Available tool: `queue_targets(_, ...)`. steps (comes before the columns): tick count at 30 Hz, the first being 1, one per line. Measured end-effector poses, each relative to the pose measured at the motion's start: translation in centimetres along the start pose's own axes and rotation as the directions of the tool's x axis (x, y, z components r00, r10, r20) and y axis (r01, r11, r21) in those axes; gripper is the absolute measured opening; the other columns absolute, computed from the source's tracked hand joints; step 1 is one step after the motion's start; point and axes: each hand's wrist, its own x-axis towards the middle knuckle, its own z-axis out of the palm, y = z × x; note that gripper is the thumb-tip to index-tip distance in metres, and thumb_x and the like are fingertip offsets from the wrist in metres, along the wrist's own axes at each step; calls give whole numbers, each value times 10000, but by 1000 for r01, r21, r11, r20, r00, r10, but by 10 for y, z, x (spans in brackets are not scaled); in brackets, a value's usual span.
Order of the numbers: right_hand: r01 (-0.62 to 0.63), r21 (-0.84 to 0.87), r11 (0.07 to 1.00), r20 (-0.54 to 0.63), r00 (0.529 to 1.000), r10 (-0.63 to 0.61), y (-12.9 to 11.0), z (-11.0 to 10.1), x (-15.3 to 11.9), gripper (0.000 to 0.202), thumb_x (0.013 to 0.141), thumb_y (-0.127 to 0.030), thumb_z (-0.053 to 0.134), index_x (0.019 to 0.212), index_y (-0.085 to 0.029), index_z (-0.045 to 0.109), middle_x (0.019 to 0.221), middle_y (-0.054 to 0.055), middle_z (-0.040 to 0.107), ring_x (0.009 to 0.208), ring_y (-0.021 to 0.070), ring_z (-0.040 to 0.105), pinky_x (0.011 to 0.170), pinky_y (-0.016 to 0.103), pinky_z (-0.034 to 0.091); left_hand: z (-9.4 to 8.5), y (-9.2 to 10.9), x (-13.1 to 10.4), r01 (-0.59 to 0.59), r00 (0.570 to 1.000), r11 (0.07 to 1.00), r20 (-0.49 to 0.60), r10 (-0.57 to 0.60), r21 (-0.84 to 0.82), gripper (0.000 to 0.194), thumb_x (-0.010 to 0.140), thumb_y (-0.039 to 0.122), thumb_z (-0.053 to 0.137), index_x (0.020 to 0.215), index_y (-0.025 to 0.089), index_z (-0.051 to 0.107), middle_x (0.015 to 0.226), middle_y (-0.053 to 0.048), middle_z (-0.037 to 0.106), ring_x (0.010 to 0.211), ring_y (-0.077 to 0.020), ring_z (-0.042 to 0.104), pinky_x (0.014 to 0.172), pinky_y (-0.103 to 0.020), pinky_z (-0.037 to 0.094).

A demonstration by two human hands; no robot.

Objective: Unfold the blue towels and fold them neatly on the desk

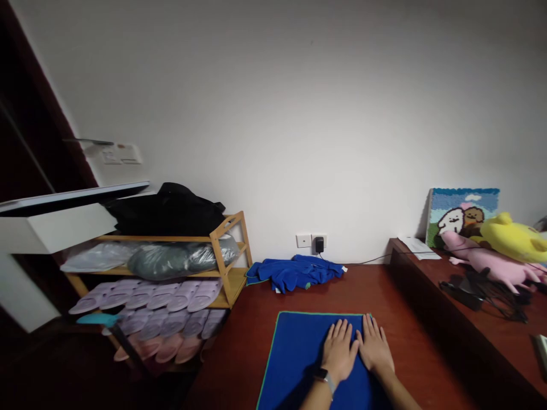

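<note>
A blue cloth [294, 353] with a green edge is spread flat on the reddish-brown table [423, 341], its near part running out of view at the bottom. My left hand [339, 350] lies palm down on the cloth, fingers stretched out, with a watch on the wrist. Beside it, my right hand [375, 344] rests flat over the cloth's right edge near the far corner. The two thumbs are close together. Behind them, against the wall, more blue cloth [294, 274] lies in a crumpled heap.
Left stands a wooden rack [231, 273] with several slippers [179, 296], plastic-wrapped items and a black bag [171, 210]. A raised surface on the right holds a pink plush toy [487, 263], a yellow plush toy [510, 236], a picture [465, 208] and cables. A charger [319, 245] is plugged into the wall.
</note>
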Motion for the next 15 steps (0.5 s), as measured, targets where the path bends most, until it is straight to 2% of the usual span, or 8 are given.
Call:
queue_targets(2,23,-10,1000,-3,1000,-23,2,2,1,723,981,-441,183,1614,-92,215,1703,78,148,1579,242,82,1274,458,95,11,8,4,7,1000,1000,18,-7,-14,621,1057,494,107,1604,280,309,1666,-27,331,1558,-228,230,1283,-511,201)
queue_targets(5,7,-21,1000,-12,1000,-7,1,3,1,736,987,-463,155,1614,-80,196,1702,79,146,1579,239,87,1275,453,92,3,-10,0,23,999,1000,22,-23,1,604,1053,545,140,1597,345,311,1685,2,282,1565,-227,202,1282,-519,184)
queue_targets(7,-16,-14,1000,-8,1000,16,-1,0,1,752,990,-487,131,1615,-70,166,1704,82,141,1579,236,85,1278,448,80,-14,-38,-9,102,994,994,20,-103,42,628,1041,597,165,1588,341,337,1685,-17,273,1564,-249,204,1277,-532,185)
queue_targets(11,-22,1,1000,2,1000,22,-3,-4,1,752,993,-497,126,1617,-78,140,1709,74,121,1580,235,68,1278,442,67,-53,-110,-44,306,951,939,-14,-308,156,687,1032,637,189,1592,270,340,1677,-61,274,1557,-281,213,1267,-547,209)
queue_targets(13,-26,4,1000,2,1000,26,-3,-4,0,749,993,-499,136,1618,-86,151,1709,70,125,1580,234,72,1276,443,73,-66,-141,-66,327,945,927,-42,-325,182,666,1042,612,206,1595,263,334,1672,-53,292,1552,-262,231,1264,-517,239)
queue_targets(15,-28,0,1000,0,1000,28,-2,-2,-1,749,992,-503,137,1618,-92,160,1707,67,129,1580,231,79,1276,445,79,-71,-161,-84,291,957,939,-57,-286,184,653,1045,602,237,1594,263,336,1669,-38,306,1545,-235,257,1263,-470,262)
